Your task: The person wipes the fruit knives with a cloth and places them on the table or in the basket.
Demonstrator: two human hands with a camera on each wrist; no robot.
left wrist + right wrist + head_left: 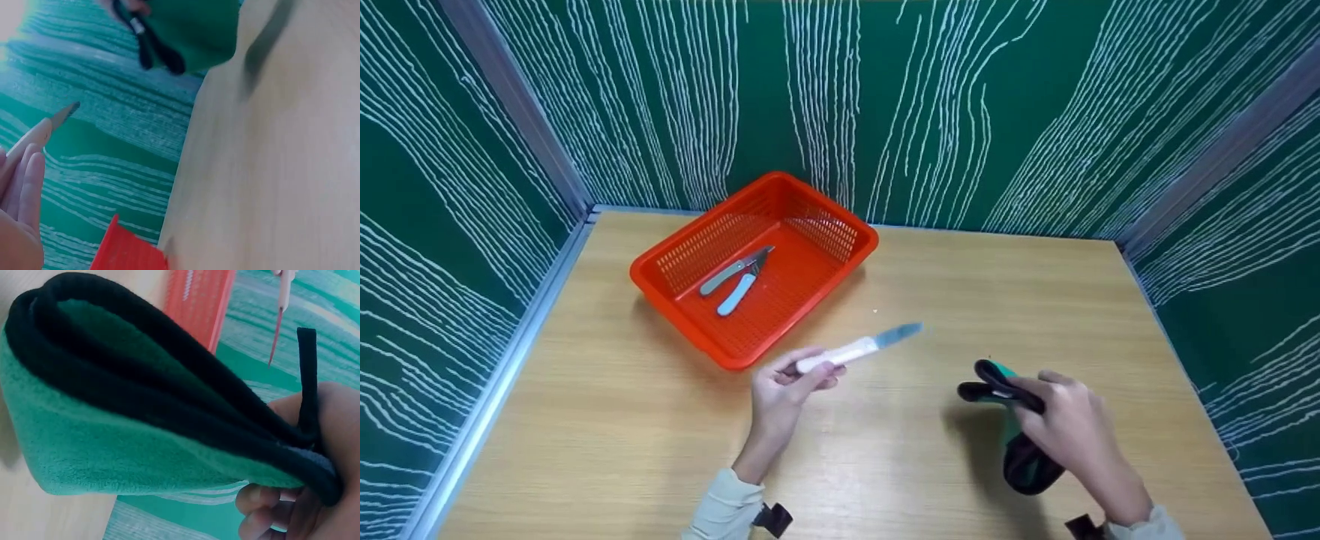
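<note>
A small knife (840, 354) with a pale handle and a short metal blade is held by my left hand (780, 397), thumb and fingers pinching the handle. Its blade points to the right, above the table, and in the left wrist view the knife (42, 132) tilts upward. My right hand (1069, 424) grips a folded green cloth (124, 450) with thick black edging at one end. The folds hang down from the fingers, and a black loop or strap end (307, 377) sticks up beside the thumb. The cloth stays apart from the knife.
An orange-red plastic basket (682, 330) with slotted walls stands behind my left hand. Inside lie two pale handles (736, 294) with dark metal ends that meet or cross. Green panels (930, 112) with white wavy lines enclose the wooden table (585, 420) at the back and sides.
</note>
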